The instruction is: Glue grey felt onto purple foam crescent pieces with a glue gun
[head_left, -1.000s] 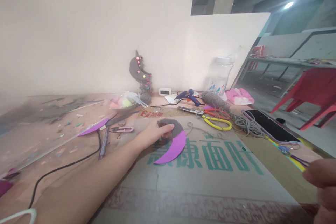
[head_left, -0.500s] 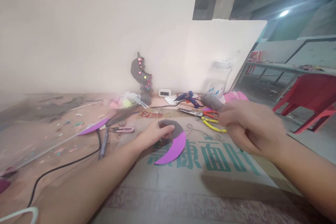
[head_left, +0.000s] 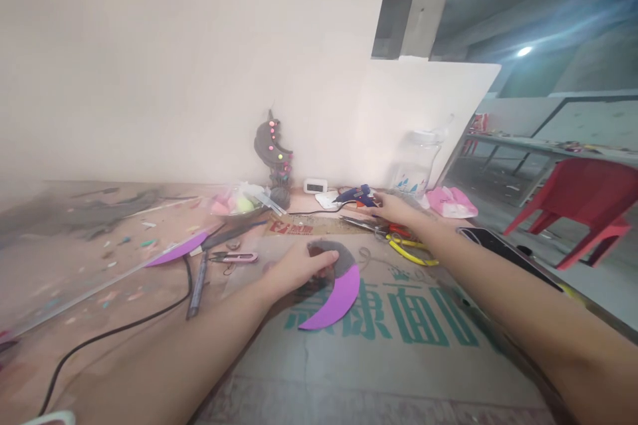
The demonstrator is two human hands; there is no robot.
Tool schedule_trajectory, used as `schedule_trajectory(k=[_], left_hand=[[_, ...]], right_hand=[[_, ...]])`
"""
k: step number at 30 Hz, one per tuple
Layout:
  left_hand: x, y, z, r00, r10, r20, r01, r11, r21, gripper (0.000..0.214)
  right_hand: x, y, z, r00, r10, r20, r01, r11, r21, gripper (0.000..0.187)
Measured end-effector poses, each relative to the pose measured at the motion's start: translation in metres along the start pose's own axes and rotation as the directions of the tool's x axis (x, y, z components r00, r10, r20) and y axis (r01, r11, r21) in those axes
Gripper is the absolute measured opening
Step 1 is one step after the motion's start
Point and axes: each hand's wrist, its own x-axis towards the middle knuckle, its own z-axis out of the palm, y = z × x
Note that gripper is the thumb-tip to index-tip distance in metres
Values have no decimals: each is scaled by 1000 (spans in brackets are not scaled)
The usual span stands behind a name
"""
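Observation:
My left hand (head_left: 312, 264) pinches the upper end of a purple crescent (head_left: 335, 299) with thumb and fingers. Grey yarn (head_left: 345, 259) covers the crescent's upper part; its lower part is bare purple. Farther back, my right hand (head_left: 396, 208) has its thumb and fingers round the handle of a blue glue gun (head_left: 353, 195), which lies on the table. The handle's end is hidden by the fingers. Scissors (head_left: 366, 224) and yellow-handled pliers (head_left: 411, 254) lie just in front of that hand.
A finished-looking grey crescent with beads (head_left: 272, 143) stands against the board. Nearby are a small digital clock (head_left: 316, 185), a clear jar (head_left: 416, 163), a pink packet (head_left: 451, 202) and a phone (head_left: 503, 255). Thread snips (head_left: 234, 257), a pen (head_left: 198, 285) and a black cable (head_left: 124, 323) lie left.
My right hand has moved from the raised right side forward and left to the glue gun's handle. My left hand keeps its pinch on the crescent. The view has tilted up slightly.

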Motion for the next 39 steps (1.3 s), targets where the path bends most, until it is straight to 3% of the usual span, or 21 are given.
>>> schedule_trajectory(k=[4, 7, 11, 15, 19, 23, 26, 30, 39], left_hand=[[0, -1, 0, 1000, -10, 6, 10, 1000, -1, 29], [1, -2, 1, 1000, 3, 15, -3, 1000, -4, 27], [2, -3, 1, 1000, -4, 18, 4, 1000, 3, 26], [2, -4, 1, 1000, 4, 28, -2, 999, -47, 26], [5, -9, 2, 999, 25, 25, -25, 999, -29, 25], [9, -13, 3, 998, 55, 21, -53, 996, -66, 23], [9, -14, 4, 998, 61, 20, -60, 995, -79, 23], [6, -11, 3, 998, 58, 33, -56, 995, -80, 25], [2, -1, 0, 999, 41, 30, -40, 998, -40, 24]], right_hand=[[14, 5, 19, 998, 57, -38, -53, 995, 88, 27], [14, 5, 17, 990, 80, -115, -57, 979, 196, 25], [6, -5, -4, 988, 49, -144, 14, 913, 408, 19], [-5, -28, -35, 988, -55, -145, 133, 779, 613, 28], [-18, -55, -61, 973, -158, -170, 232, 665, 710, 35], [-26, -71, -66, 953, -184, -242, 304, 602, 738, 39], [-24, -72, -58, 952, -125, -279, 282, 709, 646, 36], [-13, -60, -37, 968, -25, -248, 140, 878, 458, 32], [10, -17, 27, 989, 67, -130, -35, 972, 234, 30]])
